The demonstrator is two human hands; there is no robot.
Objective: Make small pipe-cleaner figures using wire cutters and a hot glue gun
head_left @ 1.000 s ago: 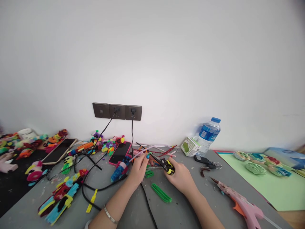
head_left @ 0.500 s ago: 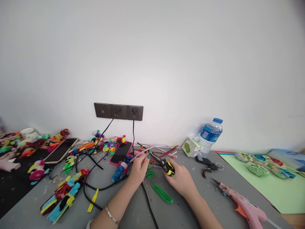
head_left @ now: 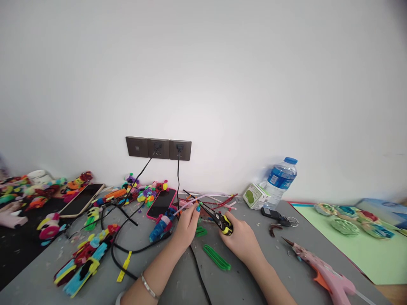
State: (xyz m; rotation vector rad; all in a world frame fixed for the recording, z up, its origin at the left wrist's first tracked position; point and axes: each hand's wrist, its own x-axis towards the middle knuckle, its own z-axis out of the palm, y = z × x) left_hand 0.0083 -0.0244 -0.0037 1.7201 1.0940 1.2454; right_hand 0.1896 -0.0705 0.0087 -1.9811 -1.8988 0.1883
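My right hand (head_left: 241,239) is closed around the black-and-yellow handles of pliers (head_left: 218,217), whose narrow jaws point up and left. At the tip of the jaws, my left hand (head_left: 187,224) pinches with thumb and fingers; a small green bit shows there, too small to make out. Just below the pliers lies a short folded green pipe cleaner piece (head_left: 201,231). Nearer me is a longer bundle of green pipe cleaners (head_left: 217,257). Behind the hands, pale pink and red pipe cleaners (head_left: 222,204) lie loosely crossed.
Left of my hands are a pink-cased phone (head_left: 161,203), black cables (head_left: 114,254) and colourful pipe cleaner figures (head_left: 84,262). To the right stand a small box (head_left: 255,196) and a water bottle (head_left: 280,180), with keys (head_left: 280,218) and a pink glue gun (head_left: 324,271) closer.
Both hands and the pliers stay almost in place. My left fingertips have shifted only very slightly at the jaws.
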